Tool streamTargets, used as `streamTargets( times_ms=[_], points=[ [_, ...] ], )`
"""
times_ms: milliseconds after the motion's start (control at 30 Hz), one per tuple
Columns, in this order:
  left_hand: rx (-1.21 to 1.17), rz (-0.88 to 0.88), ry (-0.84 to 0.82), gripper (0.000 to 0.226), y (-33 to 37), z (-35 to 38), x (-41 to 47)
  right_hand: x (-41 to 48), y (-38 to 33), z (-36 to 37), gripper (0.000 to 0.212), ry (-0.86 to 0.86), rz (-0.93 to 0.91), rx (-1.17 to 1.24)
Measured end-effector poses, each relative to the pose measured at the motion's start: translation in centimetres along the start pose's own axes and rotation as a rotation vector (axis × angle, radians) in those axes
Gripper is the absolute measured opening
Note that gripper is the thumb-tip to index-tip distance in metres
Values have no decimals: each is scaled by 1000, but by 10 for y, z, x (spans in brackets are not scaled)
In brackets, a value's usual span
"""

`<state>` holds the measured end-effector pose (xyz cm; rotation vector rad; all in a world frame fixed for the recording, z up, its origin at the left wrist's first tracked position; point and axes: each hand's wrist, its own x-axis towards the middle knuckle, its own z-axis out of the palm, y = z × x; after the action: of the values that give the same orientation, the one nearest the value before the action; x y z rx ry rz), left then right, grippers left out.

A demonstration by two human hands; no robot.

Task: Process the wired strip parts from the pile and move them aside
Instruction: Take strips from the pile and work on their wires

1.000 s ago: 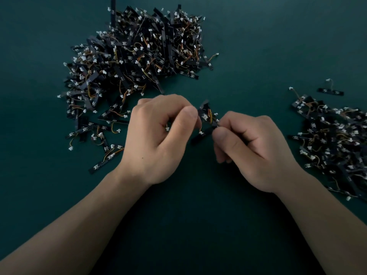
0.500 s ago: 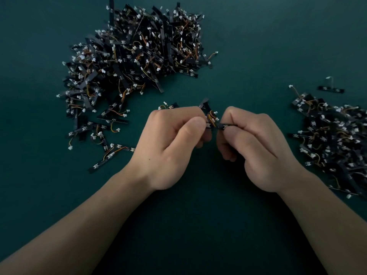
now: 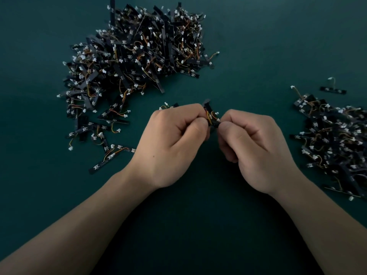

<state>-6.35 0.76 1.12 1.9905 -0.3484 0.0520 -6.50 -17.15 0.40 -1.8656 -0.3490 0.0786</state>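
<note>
A big pile (image 3: 137,54) of black wired strip parts with white connectors and orange-yellow wires lies at the upper left. A smaller heap of the same parts (image 3: 335,139) sits at the right edge. Between them, at the middle, my left hand (image 3: 170,143) and my right hand (image 3: 256,147) both pinch one wired strip part (image 3: 211,116) with thumb and fingers curled. Its black strip end sticks up above my fingers, and its white connector shows beside my right thumb. More of the part is hidden inside my fists.
The surface is a dark green mat (image 3: 258,46). Loose strips lie near my left wrist (image 3: 111,157) and behind my left knuckles (image 3: 168,105). One single strip (image 3: 333,89) lies apart above the right heap.
Both hands have drawn closer together around the part, and my left hand shifted right, uncovering a loose strip behind its knuckles. The piles have not moved.
</note>
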Motion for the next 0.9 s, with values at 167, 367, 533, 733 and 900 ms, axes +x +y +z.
streamTargets(
  times_ms=[167, 367, 533, 733, 900],
  points=[
    [9, -9, -7, 28, 2, 0, 1, 0, -1, 0, 33, 17, -11, 25],
    [89, 18, 37, 27, 3, 3, 0, -1, -1, 1, 33, 21, -25, -54],
    [68, 14, 31, 28, 3, 1, 0, 0, -1, -1, 33, 6, -41, -36],
    [66, 19, 11, 27, 2, 1, 0, 0, -1, 0, 32, 19, -47, -44],
    [69, 26, 4, 27, 2, 2, 0, -1, -1, -2, 33, -2, -54, -21]
  ],
)
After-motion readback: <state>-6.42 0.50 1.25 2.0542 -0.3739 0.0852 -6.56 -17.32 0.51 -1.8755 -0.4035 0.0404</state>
